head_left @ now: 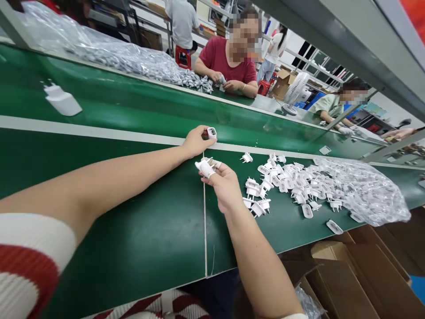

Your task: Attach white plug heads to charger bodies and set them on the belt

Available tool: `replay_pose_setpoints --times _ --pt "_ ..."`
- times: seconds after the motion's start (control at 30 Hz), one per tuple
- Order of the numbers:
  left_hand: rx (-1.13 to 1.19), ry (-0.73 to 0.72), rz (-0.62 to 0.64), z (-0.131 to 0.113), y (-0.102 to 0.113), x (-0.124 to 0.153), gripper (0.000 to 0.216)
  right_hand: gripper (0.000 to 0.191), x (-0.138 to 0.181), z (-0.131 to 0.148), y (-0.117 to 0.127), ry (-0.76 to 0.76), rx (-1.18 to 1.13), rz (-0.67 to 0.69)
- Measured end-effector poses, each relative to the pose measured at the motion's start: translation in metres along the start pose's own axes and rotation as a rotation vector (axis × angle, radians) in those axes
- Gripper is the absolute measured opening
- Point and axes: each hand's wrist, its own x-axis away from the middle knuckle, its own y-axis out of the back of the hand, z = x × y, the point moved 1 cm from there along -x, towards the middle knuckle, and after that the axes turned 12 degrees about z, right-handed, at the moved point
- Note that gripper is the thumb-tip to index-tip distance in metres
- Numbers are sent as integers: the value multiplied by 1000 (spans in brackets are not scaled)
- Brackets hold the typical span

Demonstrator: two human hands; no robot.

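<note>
My left hand (195, 142) pinches a small white charger housing (211, 132) over the edge of the green belt. The housing's open end faces me, and dark parts show inside. Just below and nearer to me, my right hand (226, 184) is closed on a white plug cap with metal pins (205, 167); whether it holds more than one is hidden by the fingers. The two pieces are apart. To the right of my right hand lies a loose pile of white plug caps (288, 179), their pins pointing various ways.
A clear plastic bag (375, 190) of more caps adjoins the pile. On the green belt (133, 108) lie a white charger (62, 99) and a white piece (324, 150). Across it, a person in red (229, 66) handles parts beside a large bag (109, 51). Cardboard boxes (358, 270) stand below right.
</note>
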Motion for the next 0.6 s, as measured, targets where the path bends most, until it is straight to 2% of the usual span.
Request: replay_pose_setpoints --times 0.17,0.33,0.47,0.53,0.6 --pt "21 -59 98 12 45 88 51 12 2 5 -4 -98 -191 79" --pt "-161 -132 253 9 74 166 52 22 3 3 -7 -101 -102 120" --pt "-175 -130 423 2 81 197 59 36 6 4 -9 -56 3 170" --pt "-152 -135 433 0 82 200 69 39 7 5 -11 -9 -2 196" --pt "-122 -139 389 -1 83 199 69 35 7 4 -13 63 26 203"
